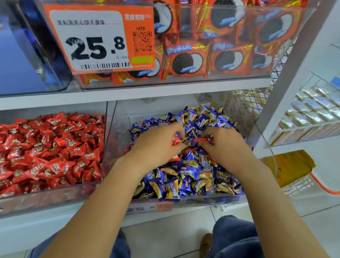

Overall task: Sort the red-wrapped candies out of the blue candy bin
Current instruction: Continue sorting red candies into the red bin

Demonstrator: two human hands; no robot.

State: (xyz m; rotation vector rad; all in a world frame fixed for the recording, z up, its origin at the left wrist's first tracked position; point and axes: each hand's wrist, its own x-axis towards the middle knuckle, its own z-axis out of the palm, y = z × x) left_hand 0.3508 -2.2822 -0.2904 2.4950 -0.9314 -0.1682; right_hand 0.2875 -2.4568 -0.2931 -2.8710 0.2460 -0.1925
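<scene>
A clear bin on the lower shelf holds a heap of blue-and-gold wrapped candies. Both my hands are inside it, over the middle of the heap. My left hand has its fingers curled round red-wrapped candies, and another red wrapper shows under its palm. My right hand pinches a red-wrapped candy between thumb and fingertips. The two hands nearly touch at the fingertips.
A clear bin full of red-wrapped candies stands directly left, behind a clear divider wall. The upper shelf carries orange cookie packs and a price tag. A wire basket stands on the floor at right.
</scene>
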